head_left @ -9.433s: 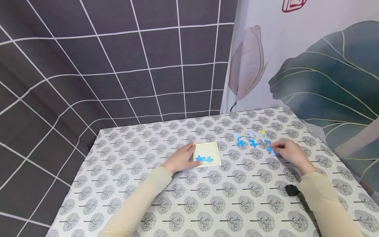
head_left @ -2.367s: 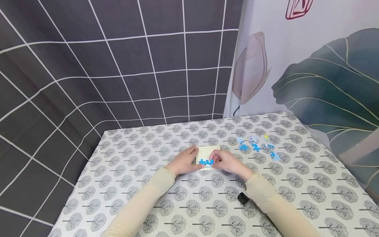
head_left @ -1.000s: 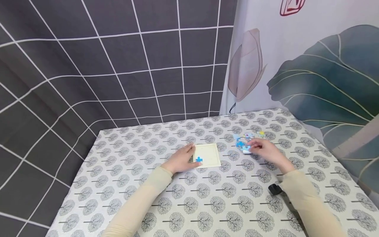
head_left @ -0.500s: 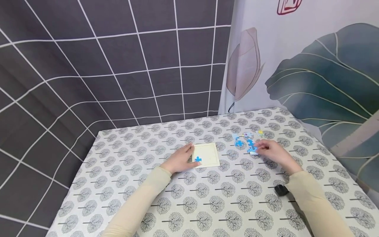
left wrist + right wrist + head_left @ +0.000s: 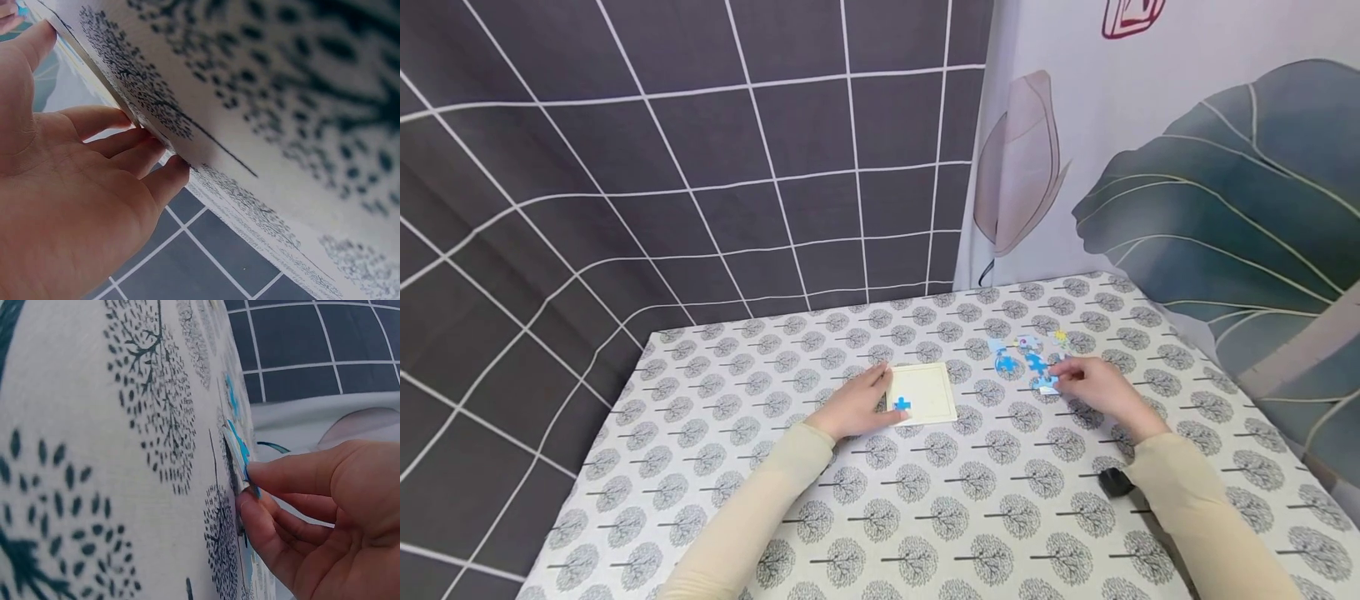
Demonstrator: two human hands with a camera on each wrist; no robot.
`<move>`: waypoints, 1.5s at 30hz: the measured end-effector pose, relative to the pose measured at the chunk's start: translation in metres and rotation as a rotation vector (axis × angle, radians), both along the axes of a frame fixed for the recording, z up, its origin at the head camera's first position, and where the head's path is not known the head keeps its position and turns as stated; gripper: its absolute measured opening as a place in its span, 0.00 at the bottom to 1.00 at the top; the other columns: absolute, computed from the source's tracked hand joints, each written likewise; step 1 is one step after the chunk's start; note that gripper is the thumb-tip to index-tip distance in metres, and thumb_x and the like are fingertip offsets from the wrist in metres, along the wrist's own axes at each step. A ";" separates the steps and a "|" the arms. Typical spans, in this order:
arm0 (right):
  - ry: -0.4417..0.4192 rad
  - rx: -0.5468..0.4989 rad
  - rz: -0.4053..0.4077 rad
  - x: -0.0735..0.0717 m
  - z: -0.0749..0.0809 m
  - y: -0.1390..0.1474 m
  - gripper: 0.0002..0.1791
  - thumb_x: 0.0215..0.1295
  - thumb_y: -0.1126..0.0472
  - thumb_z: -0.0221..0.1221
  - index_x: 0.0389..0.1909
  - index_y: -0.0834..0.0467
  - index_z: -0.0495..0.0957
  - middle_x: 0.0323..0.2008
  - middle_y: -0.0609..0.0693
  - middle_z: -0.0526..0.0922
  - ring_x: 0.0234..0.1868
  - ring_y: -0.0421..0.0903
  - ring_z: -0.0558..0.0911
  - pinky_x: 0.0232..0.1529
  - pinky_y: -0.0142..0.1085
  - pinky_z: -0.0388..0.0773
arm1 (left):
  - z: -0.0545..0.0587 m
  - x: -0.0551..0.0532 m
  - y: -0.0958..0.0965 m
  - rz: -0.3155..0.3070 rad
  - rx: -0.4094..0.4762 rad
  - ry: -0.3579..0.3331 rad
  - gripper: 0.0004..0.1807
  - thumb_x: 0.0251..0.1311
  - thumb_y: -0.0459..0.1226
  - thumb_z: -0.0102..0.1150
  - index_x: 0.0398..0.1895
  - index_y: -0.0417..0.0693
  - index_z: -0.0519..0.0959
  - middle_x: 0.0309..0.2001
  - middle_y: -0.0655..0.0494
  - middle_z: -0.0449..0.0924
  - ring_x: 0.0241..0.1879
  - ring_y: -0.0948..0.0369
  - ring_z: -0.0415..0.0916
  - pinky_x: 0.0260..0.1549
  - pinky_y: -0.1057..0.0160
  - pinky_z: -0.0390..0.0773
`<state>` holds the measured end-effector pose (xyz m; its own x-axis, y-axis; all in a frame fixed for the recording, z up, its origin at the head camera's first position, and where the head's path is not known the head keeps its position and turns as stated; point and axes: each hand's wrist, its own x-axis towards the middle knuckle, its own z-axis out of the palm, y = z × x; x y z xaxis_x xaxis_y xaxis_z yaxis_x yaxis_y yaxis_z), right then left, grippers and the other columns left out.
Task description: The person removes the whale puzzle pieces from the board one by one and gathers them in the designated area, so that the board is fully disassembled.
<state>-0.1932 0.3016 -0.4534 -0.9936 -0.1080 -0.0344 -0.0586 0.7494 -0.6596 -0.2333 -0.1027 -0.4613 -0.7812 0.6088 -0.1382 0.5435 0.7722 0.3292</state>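
The left hand (image 5: 859,404) rests at the left side of a cream puzzle tray (image 5: 931,390), its fingers along the edge and its thumb by the near corner. Beside that thumb, one blue jigsaw piece (image 5: 902,403) lies in the tray. To the right, the right hand (image 5: 1101,387) pinches a blue-and-white jigsaw piece (image 5: 237,447) between thumb and index finger. That piece is tilted just above the tablecloth. Close to it lie loose pieces, among them a blue piece (image 5: 1036,363) and another blue piece (image 5: 1006,363).
Beyond the right hand's fingers is a piece with a yellow sun (image 5: 1060,336). Pale pieces (image 5: 1027,342) lie farther back. A black object (image 5: 1115,482) sits at the right sleeve's cuff. The tree-print tablecloth (image 5: 850,508) meets a dark grid curtain (image 5: 700,167) behind.
Earlier, two joined blue pieces lay in the tray; now one does. The right hand has gone from the tray to the loose pieces, then slightly right with its piece. The left hand stays.
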 end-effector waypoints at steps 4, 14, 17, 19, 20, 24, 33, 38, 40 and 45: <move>0.002 0.048 -0.010 -0.001 0.000 -0.003 0.17 0.65 0.64 0.62 0.52 0.69 0.81 0.36 0.52 0.83 0.37 0.48 0.78 0.42 0.42 0.77 | 0.000 0.001 0.000 0.000 0.011 -0.005 0.50 0.68 0.63 0.53 0.79 0.37 0.52 0.80 0.42 0.44 0.78 0.47 0.46 0.76 0.52 0.50; 0.012 0.103 -0.024 -0.001 0.001 -0.007 0.17 0.66 0.65 0.60 0.51 0.70 0.81 0.36 0.54 0.83 0.34 0.48 0.77 0.38 0.42 0.77 | 0.001 0.002 0.000 0.004 0.006 -0.001 0.50 0.68 0.63 0.52 0.79 0.37 0.52 0.80 0.43 0.44 0.78 0.48 0.46 0.76 0.53 0.49; 0.006 0.107 -0.034 0.000 0.001 -0.009 0.16 0.65 0.66 0.59 0.51 0.70 0.81 0.36 0.55 0.84 0.33 0.47 0.77 0.36 0.40 0.77 | 0.001 0.002 0.001 0.002 0.003 0.004 0.50 0.68 0.63 0.52 0.79 0.37 0.52 0.80 0.43 0.44 0.78 0.48 0.46 0.76 0.53 0.49; 0.002 0.109 -0.040 0.001 0.000 -0.009 0.16 0.66 0.66 0.59 0.52 0.70 0.81 0.37 0.56 0.84 0.32 0.47 0.76 0.35 0.39 0.76 | 0.001 0.002 0.001 0.000 0.002 0.008 0.50 0.68 0.63 0.52 0.79 0.37 0.52 0.80 0.43 0.44 0.78 0.48 0.46 0.76 0.53 0.50; -0.001 0.110 -0.044 0.001 -0.001 -0.010 0.16 0.66 0.66 0.59 0.52 0.70 0.81 0.37 0.56 0.84 0.32 0.46 0.76 0.34 0.39 0.76 | 0.001 0.002 0.001 -0.001 0.000 0.010 0.50 0.68 0.63 0.52 0.79 0.37 0.52 0.80 0.43 0.44 0.78 0.48 0.47 0.76 0.53 0.50; 0.007 0.115 -0.048 0.001 -0.003 -0.011 0.16 0.65 0.67 0.58 0.51 0.70 0.81 0.38 0.58 0.84 0.28 0.46 0.74 0.31 0.37 0.74 | -0.001 0.002 0.001 0.000 -0.001 0.018 0.50 0.68 0.63 0.52 0.79 0.36 0.52 0.80 0.42 0.45 0.78 0.47 0.47 0.76 0.53 0.51; 0.031 0.116 -0.056 0.001 -0.006 -0.015 0.16 0.64 0.69 0.57 0.51 0.71 0.81 0.42 0.63 0.84 0.27 0.46 0.73 0.31 0.37 0.73 | -0.001 0.002 0.000 0.003 -0.003 0.026 0.50 0.67 0.63 0.52 0.78 0.36 0.53 0.80 0.42 0.45 0.77 0.47 0.48 0.75 0.52 0.51; 0.053 0.126 -0.051 0.002 -0.007 -0.013 0.14 0.62 0.69 0.59 0.47 0.69 0.83 0.40 0.61 0.84 0.32 0.49 0.77 0.36 0.43 0.77 | -0.001 0.002 0.001 0.008 -0.002 0.023 0.51 0.67 0.63 0.52 0.79 0.37 0.52 0.80 0.43 0.45 0.77 0.47 0.48 0.75 0.52 0.51; 0.055 0.124 -0.051 0.002 -0.007 -0.013 0.14 0.61 0.69 0.59 0.46 0.69 0.83 0.40 0.61 0.84 0.35 0.52 0.79 0.40 0.48 0.79 | -0.001 0.002 0.001 0.007 0.000 0.024 0.50 0.67 0.63 0.52 0.79 0.37 0.52 0.80 0.42 0.45 0.77 0.47 0.48 0.75 0.52 0.52; 0.043 0.113 -0.059 0.002 -0.006 -0.013 0.14 0.61 0.69 0.59 0.47 0.69 0.83 0.42 0.62 0.84 0.41 0.56 0.81 0.45 0.54 0.79 | -0.002 0.002 0.000 0.007 0.002 0.027 0.50 0.68 0.63 0.52 0.79 0.37 0.52 0.80 0.42 0.46 0.77 0.47 0.48 0.75 0.53 0.52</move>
